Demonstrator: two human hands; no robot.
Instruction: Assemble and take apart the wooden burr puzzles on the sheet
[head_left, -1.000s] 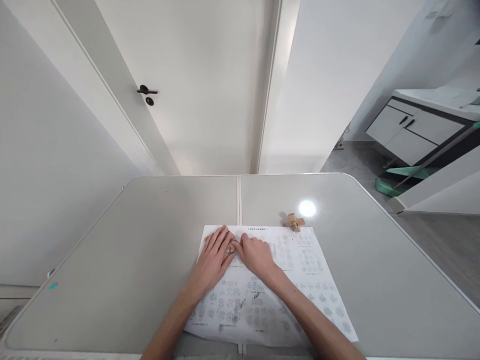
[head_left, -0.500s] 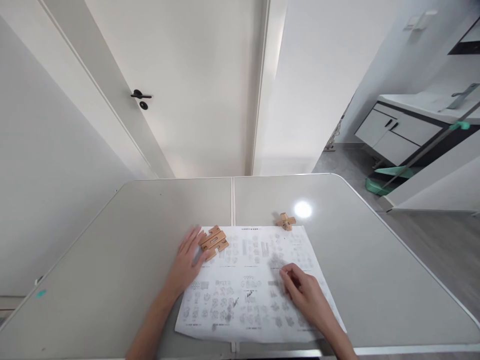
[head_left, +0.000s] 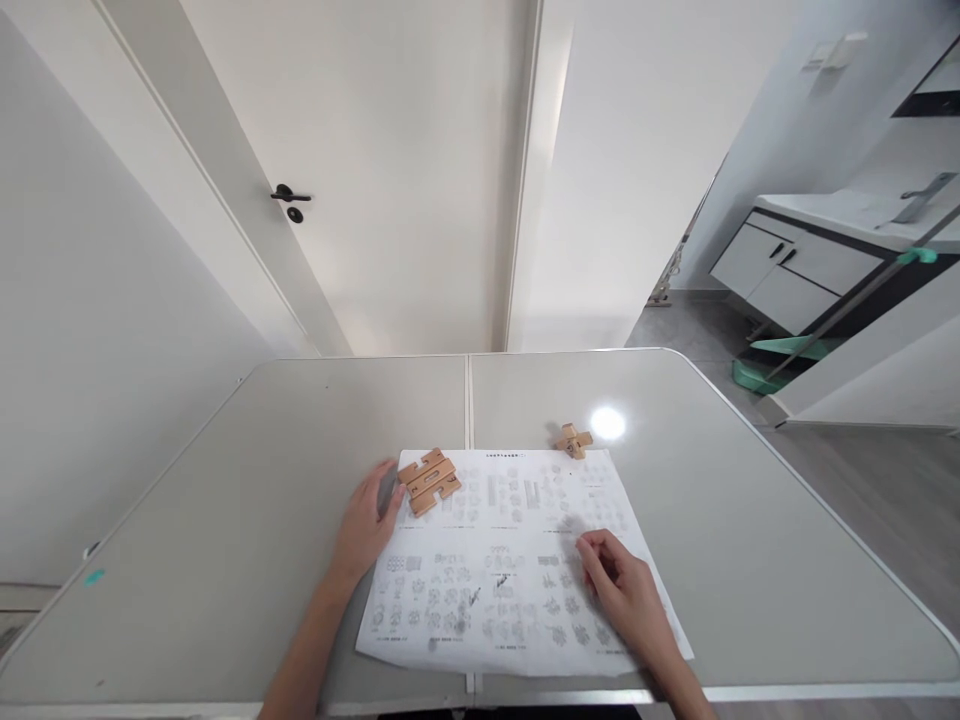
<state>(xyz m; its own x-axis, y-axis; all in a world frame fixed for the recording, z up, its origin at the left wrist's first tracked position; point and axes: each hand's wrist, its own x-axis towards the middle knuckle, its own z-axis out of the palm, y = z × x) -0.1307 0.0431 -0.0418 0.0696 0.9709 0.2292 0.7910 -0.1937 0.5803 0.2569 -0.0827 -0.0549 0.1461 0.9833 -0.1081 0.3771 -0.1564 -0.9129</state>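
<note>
Right hand (head_left: 616, 578) withdrawn from wooden pieces (head_left: 433, 489); left hand (head_left: 366, 528) beside.

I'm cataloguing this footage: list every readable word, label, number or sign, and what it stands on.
Nothing reads clearly.
White printed paper sheet: heading, captions and dark scribbles, too small or blurred.
Flat notched brown wooden object: dark marks, too small.
Brown wooden cross-shaped piece: dark mark, too small.

The left grip (head_left: 366, 525) and the right grip (head_left: 616, 580) are bare, slender hands on slim forearms (head_left: 309, 635), bare down to the view's lower edge. Between them there, black clothing (head_left: 553, 714) shows as narrow strips, its cut hidden.
</note>
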